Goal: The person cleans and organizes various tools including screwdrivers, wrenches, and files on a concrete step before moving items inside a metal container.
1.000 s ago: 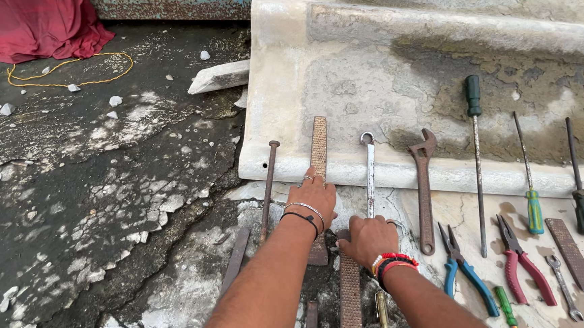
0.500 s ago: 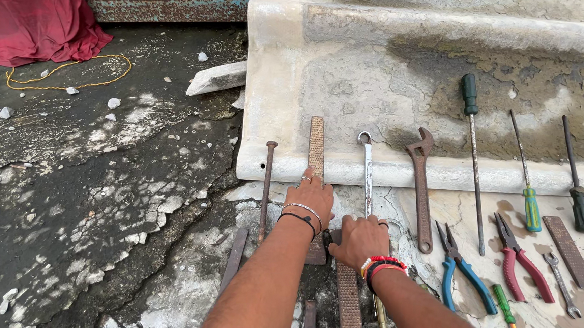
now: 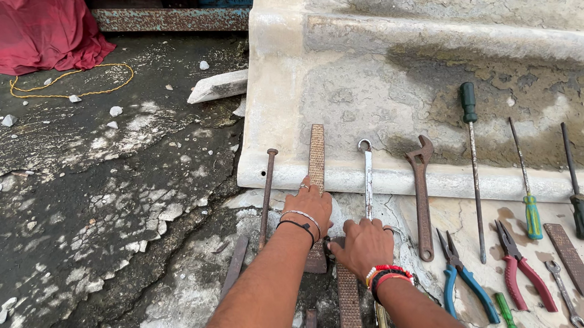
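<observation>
A person's two bare arms reach forward over a cracked, wet concrete ground [image 3: 101,193] where worn hand tools lie in a row against a pale stone step [image 3: 385,180]. The left hand [image 3: 310,205], with thin bangles and a dark band at the wrist, lies palm down with fingers closed over a long rusty flat rasp with a cross-hatched face [image 3: 317,155], which leans up onto the step's edge. The right hand [image 3: 363,245], with red and black bands at the wrist, rests just beside it, fingers curled on the ground; whether it grips anything cannot be told, since the fingertips are hidden. A second rusty flat file [image 3: 349,302] lies below the right hand, passing under the wrist. A slim silver ring spanner [image 3: 367,182] leans on the step just above the right hand, between the rasp and a rusted adjustable pipe wrench [image 3: 422,195]. Left of the rasp stands a thin rusty metal rod [image 3: 267,196]. Further right lie a long screwdriver with a dark green handle [image 3: 471,161], blue-handled pliers [image 3: 464,279], red-handled pliers [image 3: 522,269] and a screwdriver with a light green handle [image 3: 526,198]. At the upper left sit a crumpled red cloth [image 3: 31,16] and a loop of yellow cord [image 3: 74,83].
</observation>
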